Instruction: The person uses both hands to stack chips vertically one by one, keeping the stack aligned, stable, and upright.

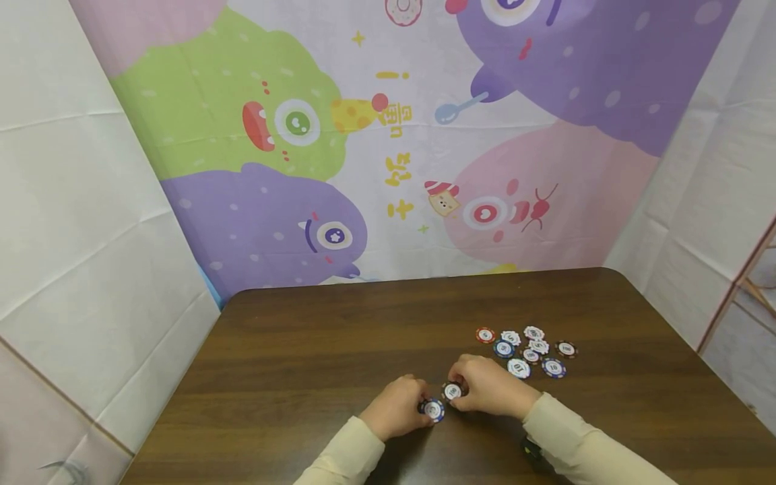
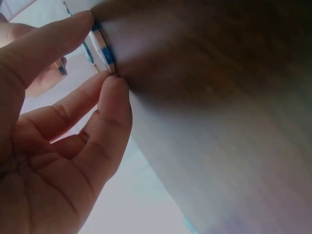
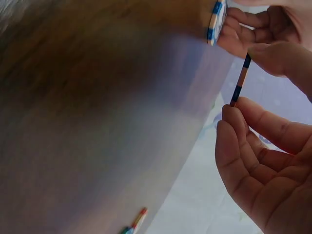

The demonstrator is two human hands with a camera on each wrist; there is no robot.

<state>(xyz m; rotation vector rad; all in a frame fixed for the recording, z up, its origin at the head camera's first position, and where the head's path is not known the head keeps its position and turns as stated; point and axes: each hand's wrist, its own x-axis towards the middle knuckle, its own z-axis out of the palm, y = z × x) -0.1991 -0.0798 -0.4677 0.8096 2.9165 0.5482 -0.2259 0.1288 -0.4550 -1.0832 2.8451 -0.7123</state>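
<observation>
Between its thumb and fingertips my left hand [image 1: 399,406] pinches a blue-and-white poker chip [image 1: 433,409], low over the table in front of me. Just to its right, my right hand [image 1: 488,386] holds a black-edged poker chip [image 1: 453,391] marked 100, gripped by its edges. In the head view the two chips lie side by side, nearly meeting. The left wrist view catches the blue chip [image 2: 103,48] edge-on between thumb and fingers. From the right wrist, the dark chip [image 3: 241,79] appears as a thin striped edge, with the blue chip [image 3: 216,22] beyond it.
Several loose poker chips lie beyond my right hand, among them a red one [image 1: 485,335], a blue one [image 1: 504,348], a white one [image 1: 519,368] and a black one [image 1: 566,349]. The brown wooden table [image 1: 291,350] ends at a cartoon-printed backdrop [image 1: 400,256].
</observation>
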